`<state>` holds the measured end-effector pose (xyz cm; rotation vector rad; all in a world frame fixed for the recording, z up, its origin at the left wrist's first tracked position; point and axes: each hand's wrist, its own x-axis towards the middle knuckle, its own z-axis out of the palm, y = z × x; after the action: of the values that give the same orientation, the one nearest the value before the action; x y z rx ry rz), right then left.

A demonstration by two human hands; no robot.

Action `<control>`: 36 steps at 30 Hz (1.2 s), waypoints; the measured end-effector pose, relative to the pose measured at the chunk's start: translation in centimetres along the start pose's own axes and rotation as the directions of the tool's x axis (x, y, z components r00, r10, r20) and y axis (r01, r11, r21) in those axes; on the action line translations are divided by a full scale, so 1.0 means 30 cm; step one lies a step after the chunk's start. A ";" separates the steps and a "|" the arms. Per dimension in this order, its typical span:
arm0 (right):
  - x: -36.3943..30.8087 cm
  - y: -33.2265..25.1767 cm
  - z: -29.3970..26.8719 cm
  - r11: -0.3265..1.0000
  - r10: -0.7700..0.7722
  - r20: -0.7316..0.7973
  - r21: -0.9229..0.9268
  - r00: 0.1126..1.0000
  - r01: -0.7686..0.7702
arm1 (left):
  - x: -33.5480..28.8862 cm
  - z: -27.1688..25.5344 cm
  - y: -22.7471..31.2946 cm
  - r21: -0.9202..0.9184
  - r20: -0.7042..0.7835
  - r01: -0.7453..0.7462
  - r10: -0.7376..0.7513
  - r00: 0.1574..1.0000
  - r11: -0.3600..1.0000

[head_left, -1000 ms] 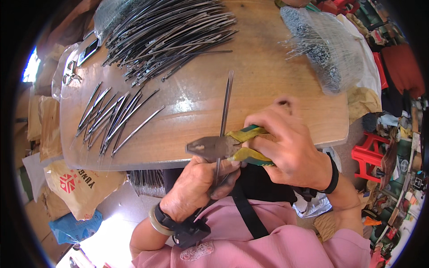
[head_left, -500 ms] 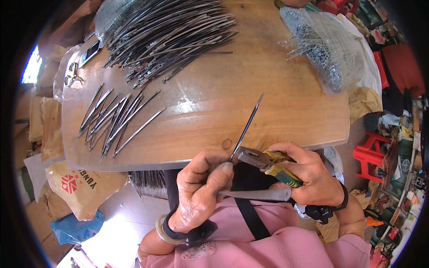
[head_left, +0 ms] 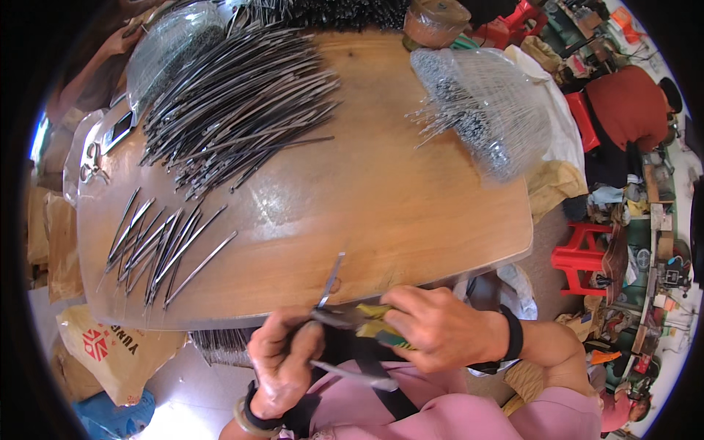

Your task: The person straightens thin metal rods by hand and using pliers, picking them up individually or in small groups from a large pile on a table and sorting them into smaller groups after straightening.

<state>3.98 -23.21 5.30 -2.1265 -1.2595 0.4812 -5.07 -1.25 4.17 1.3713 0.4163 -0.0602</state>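
While the left hand [head_left: 282, 359] grips a thin metal strip [head_left: 332, 282] and the right hand [head_left: 440, 330] clasps pliers [head_left: 374, 312] close beside it, that piece appears unfinished, with scattered strips [head_left: 173, 253] forward-left of both hands, a larger pile [head_left: 242, 110] beyond, completion of either undeterminable.

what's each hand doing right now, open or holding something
Left hand: closed, holding a thin metal strip.
Right hand: closed, holding yellow-and-green-handled pliers.
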 end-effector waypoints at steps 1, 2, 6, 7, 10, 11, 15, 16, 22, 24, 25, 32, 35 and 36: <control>0.024 -0.011 -0.004 1.000 -0.014 -0.014 0.010 1.000 0.014 | 0.006 -0.004 0.017 -0.010 -0.030 -0.006 0.005 1.000 1.000; 0.055 -0.016 -0.012 1.000 -0.016 -0.015 0.021 1.000 0.016 | 0.022 -0.011 0.032 0.014 -0.080 0.012 -0.011 0.997 1.000; 0.153 0.039 -0.031 0.981 -0.196 -0.100 -0.029 0.976 0.194 | 0.052 -0.136 0.078 0.048 -0.128 0.046 -0.040 0.991 0.998; 0.135 0.019 -0.097 0.999 -0.043 -0.064 -0.025 0.997 0.041 | 0.029 -0.193 0.094 0.213 -0.145 0.029 0.002 0.989 0.977; 0.122 0.062 -0.248 0.937 -0.020 -0.307 -0.338 0.952 -0.089 | 0.021 -0.323 0.138 0.447 -0.357 -0.071 0.251 0.900 0.892; 0.165 0.106 -0.288 0.884 -0.120 -0.348 -0.463 0.930 -0.059 | 0.048 -0.370 0.117 0.566 -0.342 -0.104 0.348 0.873 0.818; 0.173 0.218 -0.374 0.634 -0.232 -0.208 -0.773 0.950 -0.015 | 0.149 -0.414 0.146 0.962 0.066 -0.202 0.560 0.826 0.185; 0.186 0.216 -0.384 0.640 -0.234 -0.224 -0.768 0.946 -0.024 | 0.153 -0.392 0.178 0.947 0.057 -0.229 0.583 0.810 0.225; 0.227 0.125 -0.383 0.710 -0.301 -0.420 -0.699 0.856 -0.093 | 0.333 -0.207 0.227 0.746 0.164 -0.470 0.554 0.817 0.472; 0.228 0.057 -0.388 0.737 -0.307 -0.570 -0.649 0.762 -0.189 | 0.433 -0.175 0.204 0.801 0.237 -0.477 0.539 0.808 0.362; 0.197 0.036 -0.389 0.838 -0.154 -0.694 -0.469 0.704 -0.279 | 0.457 -0.154 0.216 0.886 0.283 -0.426 0.514 0.809 0.182; 0.025 0.128 -0.277 0.828 0.360 -0.839 0.489 0.408 0.275 | 0.524 -0.144 0.182 0.901 0.385 -0.434 0.435 0.814 0.014; -0.054 0.163 -0.233 0.974 0.207 -0.818 0.119 0.537 -0.194 | 0.496 -0.128 0.196 0.893 0.416 -0.445 0.500 0.759 -0.068; -0.075 0.164 -0.232 0.971 0.212 -0.790 0.103 0.575 -0.216 | 0.480 -0.123 0.214 0.890 0.423 -0.450 0.501 0.755 -0.072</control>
<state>10.18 -29.18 7.22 -2.0984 -0.4668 -0.3946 9.14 6.48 5.04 2.8725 -0.2715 0.3936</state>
